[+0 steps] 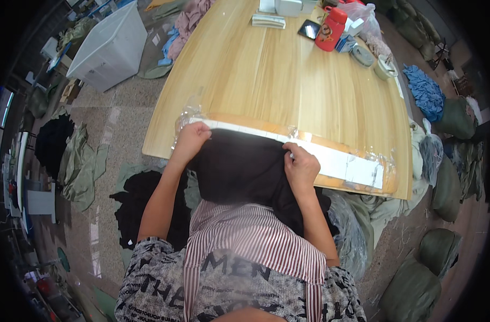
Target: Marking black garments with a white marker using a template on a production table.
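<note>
A black garment [239,166] hangs over the near edge of the wooden table [245,75], its upper edge stretched between my hands. My left hand [194,140] pinches its upper left corner. At the upper right corner my right hand [300,165] grips the cloth between thumb and fingers. The garment's upper edge lies along a white measuring strip [341,163] with fine marks, fixed with clear tape on a brown board [245,119]. The lower part of the garment drapes down over my striped apron [245,228].
On the table's far right stand a red flask [331,30], a dark phone [309,29] and a white cup [385,67]. A large white bin [109,48] is at the far left. Black cloth [148,206] lies heaped below left; green bundles [411,290] sit at the right.
</note>
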`<state>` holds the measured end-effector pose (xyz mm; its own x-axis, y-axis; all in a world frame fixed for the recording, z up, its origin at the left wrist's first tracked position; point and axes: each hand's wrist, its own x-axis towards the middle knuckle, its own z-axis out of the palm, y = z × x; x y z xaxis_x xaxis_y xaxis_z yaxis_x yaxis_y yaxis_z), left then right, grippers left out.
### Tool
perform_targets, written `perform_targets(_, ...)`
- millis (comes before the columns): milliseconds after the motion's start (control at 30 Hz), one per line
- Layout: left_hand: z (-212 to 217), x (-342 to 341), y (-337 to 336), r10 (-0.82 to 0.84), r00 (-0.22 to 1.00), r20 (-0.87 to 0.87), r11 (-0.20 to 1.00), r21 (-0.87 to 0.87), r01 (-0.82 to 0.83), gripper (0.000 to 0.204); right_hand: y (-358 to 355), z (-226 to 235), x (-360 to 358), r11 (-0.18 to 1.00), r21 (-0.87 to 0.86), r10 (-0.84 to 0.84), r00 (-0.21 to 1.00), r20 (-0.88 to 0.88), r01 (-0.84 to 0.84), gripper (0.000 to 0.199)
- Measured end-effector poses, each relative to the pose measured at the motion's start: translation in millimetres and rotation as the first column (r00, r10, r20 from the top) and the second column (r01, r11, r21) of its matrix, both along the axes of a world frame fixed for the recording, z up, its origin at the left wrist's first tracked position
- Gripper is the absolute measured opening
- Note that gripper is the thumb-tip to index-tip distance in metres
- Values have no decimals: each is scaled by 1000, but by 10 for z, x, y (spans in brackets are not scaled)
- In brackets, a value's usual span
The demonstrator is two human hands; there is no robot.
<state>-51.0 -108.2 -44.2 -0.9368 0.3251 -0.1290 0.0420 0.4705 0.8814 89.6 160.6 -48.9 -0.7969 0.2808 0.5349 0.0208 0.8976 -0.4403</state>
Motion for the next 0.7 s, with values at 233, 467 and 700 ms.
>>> perform_targets(233,233,548,329,21,567,-823,958,-145,-246,12,4,4,114,998,-71,1,999,51,2,15)
perform_targets(467,12,1021,1060,-363,683,-634,931,-214,296,19,20,10,79,994,-106,13,992,125,1,17)
perform_targets(700,-116,925,1072,-354,633,-688,930,-190,314,23,80,-16,-8,993,-122,14,996,89,-3,16)
